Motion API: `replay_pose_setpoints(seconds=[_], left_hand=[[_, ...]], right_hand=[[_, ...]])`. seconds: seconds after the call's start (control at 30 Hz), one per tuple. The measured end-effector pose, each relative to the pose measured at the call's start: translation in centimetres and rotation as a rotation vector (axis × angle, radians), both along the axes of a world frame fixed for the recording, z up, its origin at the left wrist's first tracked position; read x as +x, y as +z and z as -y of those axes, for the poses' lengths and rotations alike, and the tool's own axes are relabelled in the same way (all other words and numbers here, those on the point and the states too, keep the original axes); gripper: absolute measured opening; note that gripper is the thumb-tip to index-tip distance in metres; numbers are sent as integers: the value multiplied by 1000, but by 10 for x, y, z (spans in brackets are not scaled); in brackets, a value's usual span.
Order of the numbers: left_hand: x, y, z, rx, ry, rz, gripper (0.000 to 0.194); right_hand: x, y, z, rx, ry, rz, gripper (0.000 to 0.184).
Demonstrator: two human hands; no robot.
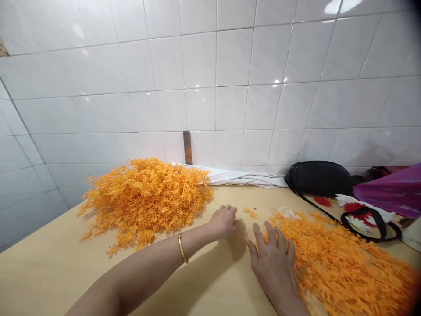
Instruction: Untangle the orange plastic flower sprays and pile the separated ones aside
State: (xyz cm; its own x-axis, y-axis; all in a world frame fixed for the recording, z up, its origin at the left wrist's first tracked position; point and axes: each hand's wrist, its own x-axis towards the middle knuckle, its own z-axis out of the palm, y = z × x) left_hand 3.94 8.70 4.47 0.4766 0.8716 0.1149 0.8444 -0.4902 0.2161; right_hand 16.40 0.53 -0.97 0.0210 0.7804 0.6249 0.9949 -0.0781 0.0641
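My left hand (224,223) reaches over the table (210,281) with its fingers curled under. Whatever those fingers hold, if anything, is hidden. A bushy heap of orange artificial foliage sprigs (148,197) lies to the left of it. My right hand (274,259) has its fingers spread, palm down, at the near left edge of a flatter spread of loose orange pieces (348,259). A tiny orange bit shows by the right thumb tip. A few stray orange pieces (251,213) lie on the table beyond and between the two hands.
A black bag (319,177) with a strap stands against the tiled wall (217,105) at the back right. Beside it are a red-and-white flowered cloth item (362,210) and a purple bag (391,191). White cloth (243,176) runs along the table's back edge, near a metal bracket (187,148).
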Motion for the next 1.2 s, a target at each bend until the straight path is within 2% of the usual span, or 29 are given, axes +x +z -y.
replay_pose_setpoints(seconds=[0.07,0.13,0.2,0.27,0.37,0.5,0.63,0.7,0.83,1.0,1.07,1.2], left_hand=[[-17,-10,-14,21,178,-12,35],[-23,-16,-30,46,296,0,44],[-21,-18,-45,49,366,12,48],[-12,-19,-53,39,392,18,41],[10,-22,-49,40,315,23,31],[37,-29,-23,53,110,37,26],[44,-26,-6,45,-41,82,26],[38,-21,-5,41,-36,175,27],[11,-14,-9,46,92,267,30],[-20,-20,-5,-10,207,210,20],[-17,-22,3,-59,193,212,22],[7,-21,20,-189,57,270,27]], right_hand=[[-10,1,2,-17,142,20,37],[-16,-2,2,-62,247,34,36],[-16,-7,1,-89,275,26,36],[-11,-9,-1,-104,259,3,36],[-4,-6,0,-136,217,-45,34],[-6,4,4,-191,231,-118,30],[-9,10,7,-216,256,-162,26],[-9,11,8,-213,257,-169,22],[-11,16,16,-201,305,-175,22],[-16,14,21,-277,538,-129,29],[-16,9,19,-296,496,-108,31],[-7,-4,4,-211,201,-63,29]])
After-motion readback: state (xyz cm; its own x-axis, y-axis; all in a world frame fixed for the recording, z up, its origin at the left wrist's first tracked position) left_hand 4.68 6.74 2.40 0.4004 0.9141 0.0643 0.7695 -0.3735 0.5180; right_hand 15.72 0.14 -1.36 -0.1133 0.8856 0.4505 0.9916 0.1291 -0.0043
